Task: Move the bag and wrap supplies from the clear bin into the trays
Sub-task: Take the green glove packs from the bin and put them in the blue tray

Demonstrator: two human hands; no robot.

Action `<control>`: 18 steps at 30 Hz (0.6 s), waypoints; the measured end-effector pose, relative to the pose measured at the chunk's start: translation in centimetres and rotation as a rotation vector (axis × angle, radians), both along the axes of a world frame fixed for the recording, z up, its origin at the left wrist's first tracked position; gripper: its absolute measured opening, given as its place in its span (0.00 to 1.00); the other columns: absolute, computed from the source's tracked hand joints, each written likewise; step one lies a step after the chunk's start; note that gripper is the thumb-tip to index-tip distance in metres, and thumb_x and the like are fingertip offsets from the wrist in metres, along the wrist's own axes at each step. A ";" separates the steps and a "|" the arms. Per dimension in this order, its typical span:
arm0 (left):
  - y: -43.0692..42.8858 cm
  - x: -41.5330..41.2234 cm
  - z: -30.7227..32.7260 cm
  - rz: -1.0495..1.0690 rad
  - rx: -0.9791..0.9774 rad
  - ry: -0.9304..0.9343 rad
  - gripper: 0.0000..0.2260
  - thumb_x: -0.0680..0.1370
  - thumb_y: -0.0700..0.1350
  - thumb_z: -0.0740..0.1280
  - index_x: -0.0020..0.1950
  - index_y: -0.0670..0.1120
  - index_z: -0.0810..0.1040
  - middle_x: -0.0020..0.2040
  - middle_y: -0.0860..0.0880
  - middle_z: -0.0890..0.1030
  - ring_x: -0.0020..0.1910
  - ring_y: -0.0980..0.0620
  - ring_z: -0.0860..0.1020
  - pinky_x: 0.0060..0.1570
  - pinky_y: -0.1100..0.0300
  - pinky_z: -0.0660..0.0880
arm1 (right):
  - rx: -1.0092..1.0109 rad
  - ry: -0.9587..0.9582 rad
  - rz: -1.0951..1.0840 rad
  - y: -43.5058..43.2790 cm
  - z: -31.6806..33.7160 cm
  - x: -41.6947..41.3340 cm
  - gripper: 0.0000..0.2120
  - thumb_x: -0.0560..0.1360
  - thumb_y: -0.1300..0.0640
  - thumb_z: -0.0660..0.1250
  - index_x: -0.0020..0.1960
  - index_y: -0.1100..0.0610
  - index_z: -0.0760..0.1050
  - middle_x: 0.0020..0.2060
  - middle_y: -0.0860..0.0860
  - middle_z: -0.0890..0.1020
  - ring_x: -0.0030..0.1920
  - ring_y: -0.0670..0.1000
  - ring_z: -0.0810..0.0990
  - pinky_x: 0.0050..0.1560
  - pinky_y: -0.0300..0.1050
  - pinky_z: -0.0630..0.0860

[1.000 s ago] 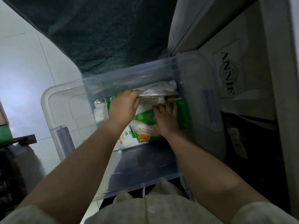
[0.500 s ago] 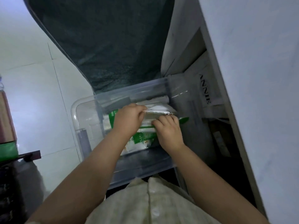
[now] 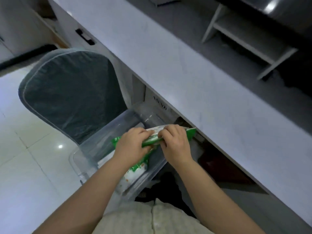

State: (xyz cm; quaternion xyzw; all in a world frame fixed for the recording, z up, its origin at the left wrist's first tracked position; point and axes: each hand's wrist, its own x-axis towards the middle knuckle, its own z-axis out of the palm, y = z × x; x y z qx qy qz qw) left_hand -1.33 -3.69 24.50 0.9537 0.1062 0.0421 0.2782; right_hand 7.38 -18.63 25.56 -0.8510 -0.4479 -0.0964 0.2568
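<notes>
A clear plastic bin point(image 3: 79, 159) sits on the floor below me, beside the counter. Both hands hold a stack of flat green-and-white bag packs point(image 3: 190, 133) lifted above the bin's rim. My left hand point(image 3: 133, 146) grips the stack's left part. Its top edge is pinched by my right hand point(image 3: 175, 144), close to the counter's edge. More green-and-white packs point(image 3: 135, 174) lie inside the bin under my left forearm. The trays cannot be picked out with certainty.
A long white countertop point(image 3: 194, 78) runs diagonally on the right, with a white open shelf unit point(image 3: 236, 38) on it. A dark grey padded chair back point(image 3: 70, 98) stands just behind the bin. A cardboard box point(image 3: 158, 103) sits under the counter. Glossy white floor tiles point(image 3: 25, 166) lie left.
Both hands have lifted the packs up out of the bin toward the counter edge. My view has tilted up, so the countertop and shelf unit now show.
</notes>
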 end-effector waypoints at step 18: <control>-28.7 4.5 13.6 -0.500 0.073 -0.469 0.15 0.64 0.39 0.73 0.50 0.47 0.84 0.47 0.48 0.83 0.44 0.42 0.78 0.42 0.50 0.76 | 0.105 -0.340 -0.673 -34.5 12.4 -6.0 0.16 0.65 0.62 0.76 0.52 0.60 0.80 0.49 0.57 0.80 0.51 0.61 0.77 0.58 0.53 0.68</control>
